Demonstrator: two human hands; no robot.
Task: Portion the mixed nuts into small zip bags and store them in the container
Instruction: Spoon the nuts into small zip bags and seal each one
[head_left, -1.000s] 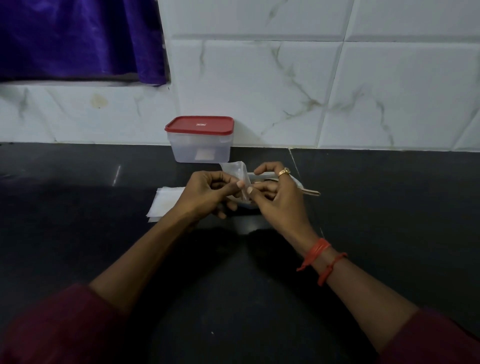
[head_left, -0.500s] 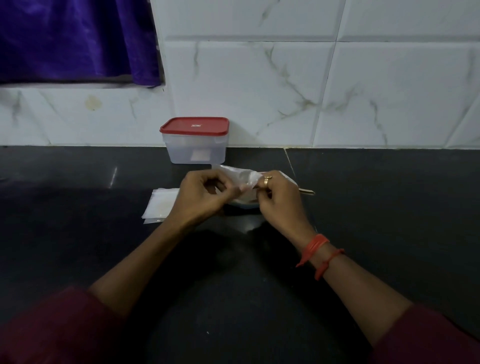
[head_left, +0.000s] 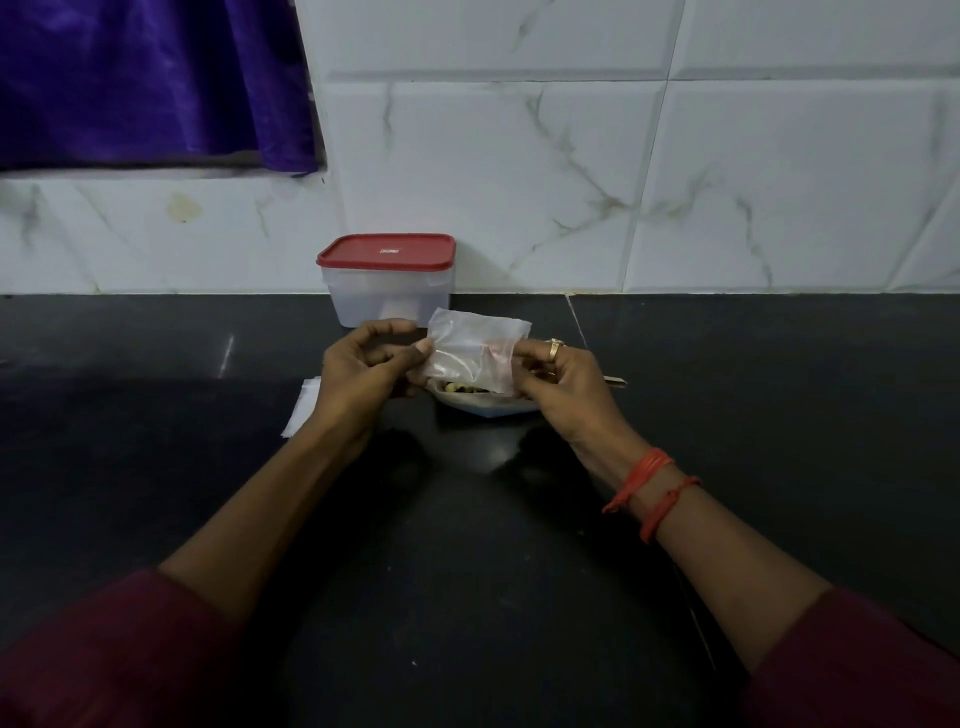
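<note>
From the head camera, my left hand (head_left: 363, 364) pinched the left edge of a small clear zip bag (head_left: 470, 351) between thumb and curled fingers. My right hand (head_left: 558, 384) pinched the bag's right edge the same way, so the bag was stretched flat between them and lifted off the desk (head_left: 156, 441). A faint pink strip ran down the bag near my right fingers. I could not tell whether its mouth was open or sealed.

Just below the bag, at six o'clock from it, sat a shallow white dish (head_left: 485, 408) on the black desk. The mixed nuts (head_left: 460, 387) lay in it, only partly showing under the bag's lower edge. A pale stick-like handle (head_left: 615, 382) poked out past my right hand at three o'clock; what it belonged to was hidden.

At eleven o'clock from the bag stood the translucent container (head_left: 387, 301), close against the wall, with its red lid (head_left: 387, 251) on. It was apart from both hands. At eight o'clock from my left hand a flat stack of spare zip bags (head_left: 300, 410) lay on the desk, half covered by my wrist.

A gold ring (head_left: 555, 347) sat on a finger of my right hand, and red thread bands (head_left: 649, 486) circled that wrist. Behind the desk rose a white marbled tile wall (head_left: 727, 182), with a purple curtain (head_left: 145, 78) hanging at ten o'clock in the view.
</note>
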